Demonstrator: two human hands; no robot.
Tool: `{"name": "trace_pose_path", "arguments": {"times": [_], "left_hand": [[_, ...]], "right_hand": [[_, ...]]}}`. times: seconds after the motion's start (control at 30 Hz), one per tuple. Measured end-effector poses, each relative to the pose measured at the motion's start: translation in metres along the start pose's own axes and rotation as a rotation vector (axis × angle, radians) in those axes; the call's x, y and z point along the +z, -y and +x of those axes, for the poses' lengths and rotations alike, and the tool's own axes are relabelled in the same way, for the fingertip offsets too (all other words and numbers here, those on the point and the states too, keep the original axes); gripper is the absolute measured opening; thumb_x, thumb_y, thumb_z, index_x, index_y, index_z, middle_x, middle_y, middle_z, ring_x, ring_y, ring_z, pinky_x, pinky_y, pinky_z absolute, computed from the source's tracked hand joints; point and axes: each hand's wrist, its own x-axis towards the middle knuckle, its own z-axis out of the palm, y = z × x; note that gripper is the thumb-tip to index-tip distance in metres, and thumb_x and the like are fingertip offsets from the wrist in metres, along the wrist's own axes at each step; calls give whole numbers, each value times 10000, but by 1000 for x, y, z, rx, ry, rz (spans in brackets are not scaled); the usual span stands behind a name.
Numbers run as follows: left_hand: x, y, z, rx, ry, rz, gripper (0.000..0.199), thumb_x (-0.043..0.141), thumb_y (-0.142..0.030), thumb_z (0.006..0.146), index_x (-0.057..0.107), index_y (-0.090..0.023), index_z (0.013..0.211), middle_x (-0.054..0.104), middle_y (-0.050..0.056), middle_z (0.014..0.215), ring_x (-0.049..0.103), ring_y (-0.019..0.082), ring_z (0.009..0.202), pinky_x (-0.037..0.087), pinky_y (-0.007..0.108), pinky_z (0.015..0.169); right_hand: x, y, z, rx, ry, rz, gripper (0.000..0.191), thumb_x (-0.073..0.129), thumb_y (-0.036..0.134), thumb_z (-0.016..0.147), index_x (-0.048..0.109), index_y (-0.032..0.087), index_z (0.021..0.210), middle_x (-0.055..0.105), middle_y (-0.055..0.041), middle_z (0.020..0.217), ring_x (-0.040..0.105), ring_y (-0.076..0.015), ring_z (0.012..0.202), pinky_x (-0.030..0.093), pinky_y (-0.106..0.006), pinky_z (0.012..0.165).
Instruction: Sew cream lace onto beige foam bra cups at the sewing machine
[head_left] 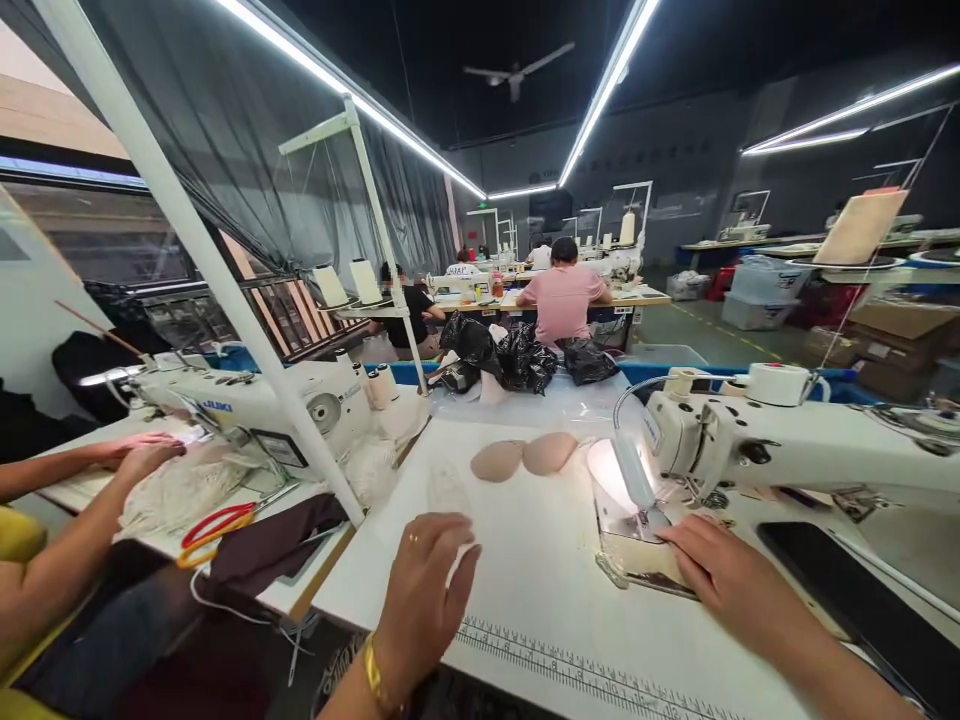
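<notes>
My left hand (429, 585) hovers over the white tabletop (525, 560), fingers loosely curved and thumb apart, holding nothing. A gold bracelet is on that wrist. On the sewing machine (750, 430) to the right, a lit lamp (634, 470) shines on the needle area. My right hand (712, 565) rests there with fingers stretched toward the presser foot (646, 520); its fingertips are near a small grey piece, and I see nothing clearly gripped. Two joined beige bra cups (523, 456) lie beyond my hands. A pale sheer piece (448, 485) is beside them.
A printed ruler (570, 665) runs along the front edge. A black phone (847, 600) lies at right. On the left, a co-worker's hands (146, 455) work at another machine (262, 410), near red-and-yellow scissors (217, 530) and dark cloth (270, 545). Black bags (517, 355) sit behind.
</notes>
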Motion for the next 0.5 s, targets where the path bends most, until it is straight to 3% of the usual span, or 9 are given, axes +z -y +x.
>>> {"name": "trace_pose_path", "arguments": {"times": [0.03,0.1,0.2,0.33,0.4,0.43,0.5], "left_hand": [[10,10,8,-134,-4,-31,234,549,-189,1009,638,-178,1226,671,165,1263,615,316,1160,543,521,960],[23,24,20,-272,127,-77,184,556,-188,974,690,-184,1100,711,149,1177,642,326,1067,537,504,904],[25,28,32,-281,244,-126,245,480,-176,996,696,-185,881,731,102,929,653,294,883,514,458,829],[5,4,45,-320,205,-396,316,446,-352,1062,656,-199,882,697,43,877,630,226,833,488,351,784],[-7,-16,54,-386,201,-628,389,469,-476,1051,634,-202,831,642,11,797,580,188,751,451,302,712],[-11,-26,60,-422,206,-739,418,494,-525,1032,632,-201,808,602,-3,748,546,175,712,429,288,679],[-16,-44,71,-478,226,-940,440,569,-589,977,648,-194,800,546,-19,695,496,157,675,402,268,645]], "right_hand": [[0,0,-1,3,9,-9,287,471,270,1000,735,279,1112,755,-102,1065,724,-279,892,600,-420,747],[-2,1,-1,20,26,-18,299,448,283,1014,732,269,1107,751,-96,1045,721,-271,867,598,-407,725],[-10,5,6,20,43,-6,306,421,295,1038,722,255,1072,730,-85,969,700,-260,839,586,-393,724],[-32,40,15,-42,61,105,298,427,288,1063,719,246,1020,702,-79,885,659,-256,836,561,-390,745],[-43,78,18,-39,93,260,257,482,318,1065,693,264,1202,713,-99,1045,662,-271,983,566,-412,847],[-48,100,20,-21,125,350,366,590,390,1032,618,280,1380,680,-123,1244,635,-296,1149,548,-447,966],[-50,141,23,54,217,562,875,825,545,851,405,319,1585,542,-130,1499,546,-326,1322,493,-462,1084]]}}
